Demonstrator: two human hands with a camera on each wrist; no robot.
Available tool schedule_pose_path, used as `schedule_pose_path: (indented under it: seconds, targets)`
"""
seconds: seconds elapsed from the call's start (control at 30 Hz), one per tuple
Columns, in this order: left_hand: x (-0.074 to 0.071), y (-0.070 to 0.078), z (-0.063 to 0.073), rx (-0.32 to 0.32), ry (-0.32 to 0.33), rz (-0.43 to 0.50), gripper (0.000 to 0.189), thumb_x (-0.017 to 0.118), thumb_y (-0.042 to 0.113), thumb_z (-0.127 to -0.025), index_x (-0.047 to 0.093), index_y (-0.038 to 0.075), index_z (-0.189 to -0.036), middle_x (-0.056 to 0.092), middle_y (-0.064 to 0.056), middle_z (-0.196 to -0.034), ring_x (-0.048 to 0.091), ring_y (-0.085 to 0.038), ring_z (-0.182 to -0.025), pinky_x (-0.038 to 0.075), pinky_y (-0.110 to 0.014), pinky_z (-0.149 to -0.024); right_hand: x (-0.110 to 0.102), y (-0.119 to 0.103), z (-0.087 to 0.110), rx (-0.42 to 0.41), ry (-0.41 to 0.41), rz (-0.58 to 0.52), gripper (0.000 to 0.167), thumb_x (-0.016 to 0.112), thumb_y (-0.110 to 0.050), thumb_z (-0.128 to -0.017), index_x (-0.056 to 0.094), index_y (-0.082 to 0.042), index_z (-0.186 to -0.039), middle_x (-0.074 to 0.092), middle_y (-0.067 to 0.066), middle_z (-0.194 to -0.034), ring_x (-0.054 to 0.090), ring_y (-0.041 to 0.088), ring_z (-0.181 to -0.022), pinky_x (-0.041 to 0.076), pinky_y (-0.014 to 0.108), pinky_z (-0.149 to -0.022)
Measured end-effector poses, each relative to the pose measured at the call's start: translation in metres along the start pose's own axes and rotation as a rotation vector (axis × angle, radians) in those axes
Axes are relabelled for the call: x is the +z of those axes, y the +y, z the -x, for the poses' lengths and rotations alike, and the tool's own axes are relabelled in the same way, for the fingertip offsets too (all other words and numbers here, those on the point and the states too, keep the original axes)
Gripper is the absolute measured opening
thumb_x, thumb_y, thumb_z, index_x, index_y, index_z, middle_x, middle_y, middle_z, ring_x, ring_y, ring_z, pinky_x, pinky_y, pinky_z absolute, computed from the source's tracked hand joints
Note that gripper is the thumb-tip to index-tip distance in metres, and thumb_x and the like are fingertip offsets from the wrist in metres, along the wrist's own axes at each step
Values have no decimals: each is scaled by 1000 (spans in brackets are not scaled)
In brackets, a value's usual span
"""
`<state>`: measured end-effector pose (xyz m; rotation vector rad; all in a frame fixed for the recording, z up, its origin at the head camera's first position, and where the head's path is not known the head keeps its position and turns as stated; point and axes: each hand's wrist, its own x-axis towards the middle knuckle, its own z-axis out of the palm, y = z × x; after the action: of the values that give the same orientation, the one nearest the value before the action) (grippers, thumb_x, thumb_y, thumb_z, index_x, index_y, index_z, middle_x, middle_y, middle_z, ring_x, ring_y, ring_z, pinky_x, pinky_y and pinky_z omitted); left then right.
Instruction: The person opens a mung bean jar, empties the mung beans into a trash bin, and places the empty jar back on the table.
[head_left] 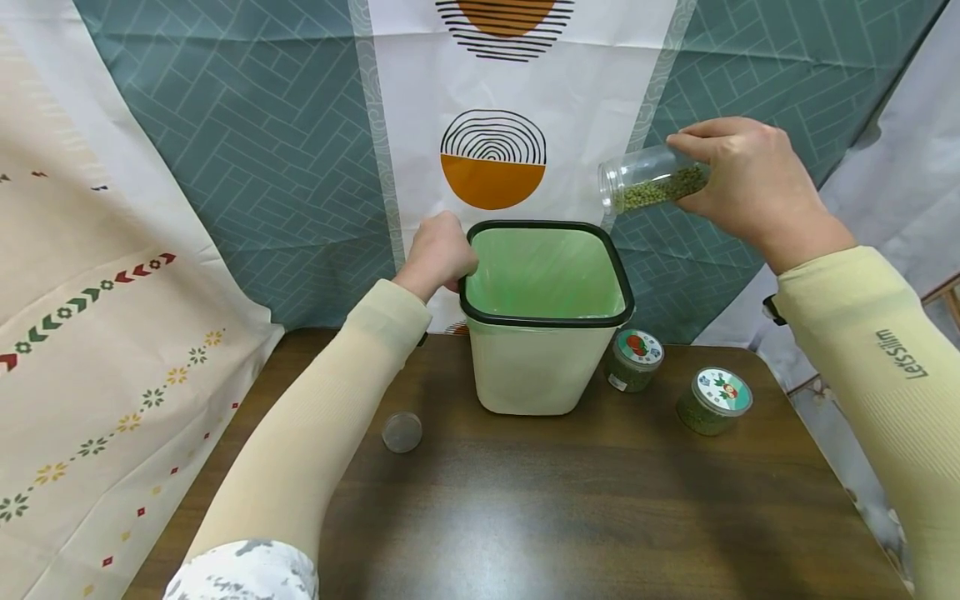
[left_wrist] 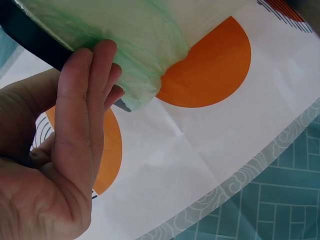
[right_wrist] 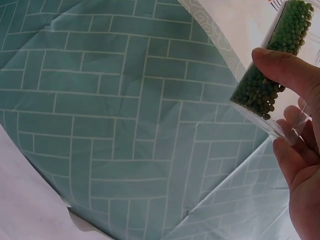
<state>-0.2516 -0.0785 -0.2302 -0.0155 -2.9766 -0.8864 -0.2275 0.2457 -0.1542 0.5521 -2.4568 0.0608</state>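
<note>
A pale trash can (head_left: 532, 375) with a black rim and a green bag lining stands at the back of the table. My left hand (head_left: 441, 254) grips its rim on the left side; in the left wrist view the thumb and fingers (left_wrist: 75, 105) pinch the black rim and the bag (left_wrist: 150, 55). My right hand (head_left: 757, 179) holds a clear jar (head_left: 637, 177) of green beans, up and to the right of the can. The jar lies nearly on its side, uncapped mouth to the left, with the beans (right_wrist: 260, 95) along its lower wall.
A small round clear lid (head_left: 402, 432) lies on the brown table (head_left: 480, 517) left of the can. To the right stand two lidded jars of green contents, one jar (head_left: 634, 362) close beside the can, the other jar (head_left: 714, 402) nearer the table's right edge. Patterned cloth (head_left: 300, 167) hangs behind.
</note>
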Motion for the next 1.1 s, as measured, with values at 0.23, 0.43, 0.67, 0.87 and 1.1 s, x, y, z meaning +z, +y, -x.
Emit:
schedule_pose_path:
  seconds: [0.23,0.43,0.67,0.87,1.1]
  targets:
    - [0,0,0,9,3,-9,6,53,3,-73,58,3,-74,62,-12,-73,66,-22,-49,53,-26,-43,-1,1,1,3,-11,7,71,79,0,-65,55,-12,-131,55,14,-133,52,40,-116,43,53,-100]
    - [0,1,-1,12,6,-3,5,53,3,-73,58,3,-75,61,-12,-75,65,-21,-47,53,-26,-43,-1,2,0,-1,-5,10,72,79,1,-66,54,-12,-132,55,15,-132,52,40,-117,43,52,-100]
    - [1,0,-1,4,2,9,6,54,2,-73,59,3,-76,60,-13,-76,65,-21,-47,53,-27,-42,-1,3,1,5,-9,4,72,78,1,-66,54,-12,-132,54,15,-133,51,39,-118,42,52,-101]
    - [1,0,-1,4,5,16,5,54,1,-74,57,4,-74,60,-13,-75,65,-22,-47,53,-27,-42,0,4,0,17,-32,13,72,77,1,-67,52,-12,-134,53,15,-135,50,40,-119,42,52,-101]
    - [1,1,-1,1,4,20,4,54,2,-73,55,5,-71,60,-14,-75,65,-22,-47,53,-27,-42,0,5,0,8,-22,23,71,77,1,-67,53,-12,-133,53,15,-134,50,39,-119,42,52,-101]
